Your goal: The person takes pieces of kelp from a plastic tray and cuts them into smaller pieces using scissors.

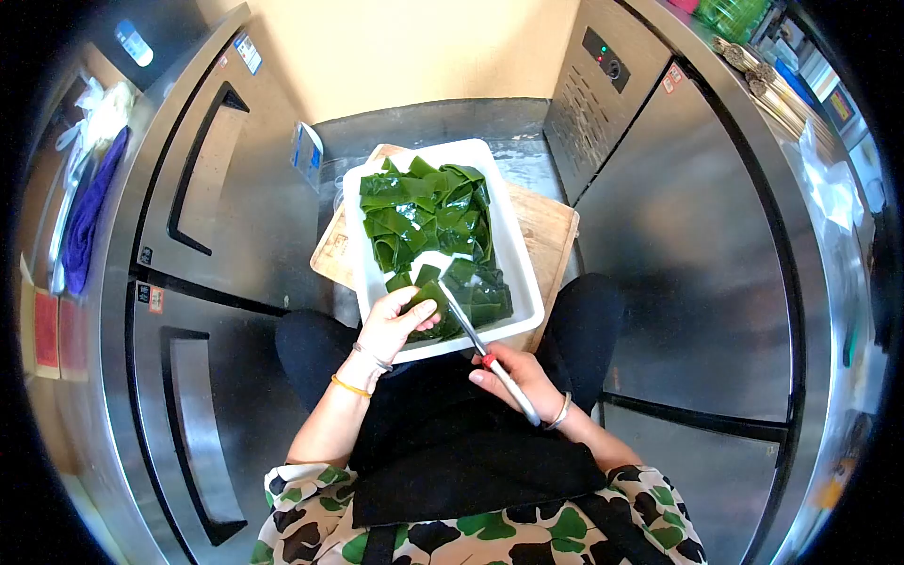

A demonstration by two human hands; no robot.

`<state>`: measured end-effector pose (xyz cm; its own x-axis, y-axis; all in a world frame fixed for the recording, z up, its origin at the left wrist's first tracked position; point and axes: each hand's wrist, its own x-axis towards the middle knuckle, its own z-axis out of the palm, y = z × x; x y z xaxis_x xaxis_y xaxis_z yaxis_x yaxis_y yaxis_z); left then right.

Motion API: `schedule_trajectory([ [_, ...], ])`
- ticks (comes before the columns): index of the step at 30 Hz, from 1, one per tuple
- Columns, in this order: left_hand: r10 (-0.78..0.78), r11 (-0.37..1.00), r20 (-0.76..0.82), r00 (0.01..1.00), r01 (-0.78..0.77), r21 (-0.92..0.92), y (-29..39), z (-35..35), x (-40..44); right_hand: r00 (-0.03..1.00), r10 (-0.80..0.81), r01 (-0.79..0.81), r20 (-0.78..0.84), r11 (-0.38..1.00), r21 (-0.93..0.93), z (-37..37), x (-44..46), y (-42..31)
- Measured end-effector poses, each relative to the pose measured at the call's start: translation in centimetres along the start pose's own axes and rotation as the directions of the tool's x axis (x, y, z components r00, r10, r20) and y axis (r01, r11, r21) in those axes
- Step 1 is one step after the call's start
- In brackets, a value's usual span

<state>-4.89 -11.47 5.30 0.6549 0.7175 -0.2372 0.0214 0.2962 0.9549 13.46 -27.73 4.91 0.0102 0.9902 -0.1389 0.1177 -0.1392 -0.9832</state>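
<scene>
A white plastic tub between my knees holds a heap of glossy green kelp pieces. My left hand is over the near left part of the tub, thumb and fingers pinched on a piece of kelp. My right hand is closed round the pale handle of scissors with a red part by the blades. The blades point up and left, with their tip beside the kelp at my left fingers. More kelp lies just right of the blades.
The tub rests on a wooden board. Stainless steel cabinets stand close on the left and right, with a wall ahead. A purple cloth hangs at left; bundled sticks lie atop the right cabinet.
</scene>
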Motion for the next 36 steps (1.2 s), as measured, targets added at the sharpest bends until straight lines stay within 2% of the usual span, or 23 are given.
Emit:
schedule_trajectory([
  [2,-0.012,0.998,-0.015,1.000,0.013,0.062,-0.2,0.2,0.1,0.995,-0.086,0.066,-0.058,0.957,-0.283,0.2,0.0,-1.0],
  [5,-0.028,0.989,0.000,1.000,0.027,0.148,-1.4,-0.2,0.5,0.985,-0.141,0.090,-0.102,0.915,-0.394,0.3,0.1,-0.8],
  [7,0.104,0.981,-0.088,0.991,-0.088,0.171,-1.8,0.3,0.5,0.980,-0.163,0.105,-0.112,0.908,-0.407,0.4,0.1,-0.5],
  [8,0.104,0.981,-0.088,0.991,-0.088,0.170,-2.2,0.1,0.6,0.975,-0.185,0.119,-0.121,0.900,-0.420,0.4,0.1,-0.4],
  [9,0.261,0.933,-0.046,0.964,-0.240,0.268,-2.2,0.0,0.8,0.975,-0.184,0.118,-0.121,0.900,-0.420,0.4,0.1,-0.5],
  [11,0.407,0.853,0.008,0.913,-0.384,0.354,-2.3,0.0,0.7,0.979,-0.171,0.122,-0.107,0.925,-0.359,0.3,0.0,-0.6],
  [12,0.252,0.962,-0.005,0.968,-0.250,0.108,-0.8,0.7,0.1,0.980,-0.170,0.122,-0.104,0.925,-0.360,0.3,0.0,-0.7],
  [13,0.092,0.986,0.022,0.995,-0.088,-0.144,-0.1,1.1,-0.3,0.988,-0.126,0.095,-0.092,0.954,-0.285,0.3,0.0,-0.8],
  [14,0.092,0.985,0.018,0.996,-0.088,-0.146,-0.2,1.1,-0.3,0.994,-0.082,0.064,-0.076,0.976,-0.210,0.3,-0.1,-0.8],
  [15,0.040,0.986,0.009,0.999,-0.038,-0.164,-0.4,1.1,-0.3,0.994,-0.081,0.064,-0.073,0.975,-0.211,0.3,-0.1,-1.0],
  [16,-0.013,0.983,0.001,1.000,0.013,-0.183,-0.7,1.0,-0.2,0.999,-0.013,0.007,-0.049,0.993,-0.116,0.3,-0.1,-1.1],
  [17,-0.015,0.983,0.000,1.000,0.015,-0.185,-0.9,1.0,-0.1,0.998,0.054,-0.054,-0.021,0.998,-0.021,0.3,-0.1,-1.2],
  [18,0.003,0.983,-0.004,1.000,-0.003,-0.182,-1.1,1.1,0.1,0.998,0.056,-0.056,-0.020,0.998,-0.021,0.3,-0.1,-1.3],
  [20,0.005,0.994,-0.038,0.999,-0.009,-0.106,-1.5,1.2,0.6,0.969,0.235,-0.245,0.076,0.951,0.189,0.3,-0.2,-1.5],
  [25,0.062,0.995,-0.031,0.998,-0.059,0.083,-2.2,0.3,1.2,0.944,0.308,-0.326,0.118,0.925,0.193,0.3,-0.1,-1.0],
  [27,-0.024,0.996,-0.049,0.999,0.028,0.085,-1.6,0.4,0.7,0.936,0.321,-0.346,0.142,0.912,0.220,0.3,0.1,-0.4],
  [28,-0.079,0.997,-0.050,0.996,0.079,0.001,-1.7,0.4,0.6,0.936,0.321,-0.346,0.142,0.912,0.221,0.3,0.1,-0.2],
  [29,-0.080,0.997,-0.049,0.996,0.081,0.002,-1.7,0.3,0.6,0.941,0.314,-0.337,0.124,0.903,0.266,0.4,0.0,0.1],
  [31,-0.194,0.981,-0.046,0.980,0.195,0.021,-1.7,0.1,0.6,0.943,0.314,-0.332,0.108,0.890,0.312,0.4,-0.1,0.5],
  [33,-0.169,0.981,-0.099,0.981,0.177,0.075,-3.3,-0.7,0.9,0.931,0.356,-0.361,0.077,0.872,0.331,0.1,-0.2,0.9],
  [34,-0.106,0.960,-0.057,0.993,0.117,0.253,-3.8,-1.5,1.3,0.933,0.350,-0.357,0.082,0.877,0.323,-0.2,-0.3,0.9],
  [35,-0.106,0.960,-0.059,0.993,0.117,0.253,-4.4,-2.0,1.3,0.933,0.350,-0.357,0.084,0.876,0.323,-0.2,-0.4,0.9],
  [36,-0.113,0.979,-0.093,0.989,0.127,0.162,-3.6,-1.8,1.0,0.940,0.329,-0.340,0.088,0.897,0.282,-0.2,-0.5,0.9],
])
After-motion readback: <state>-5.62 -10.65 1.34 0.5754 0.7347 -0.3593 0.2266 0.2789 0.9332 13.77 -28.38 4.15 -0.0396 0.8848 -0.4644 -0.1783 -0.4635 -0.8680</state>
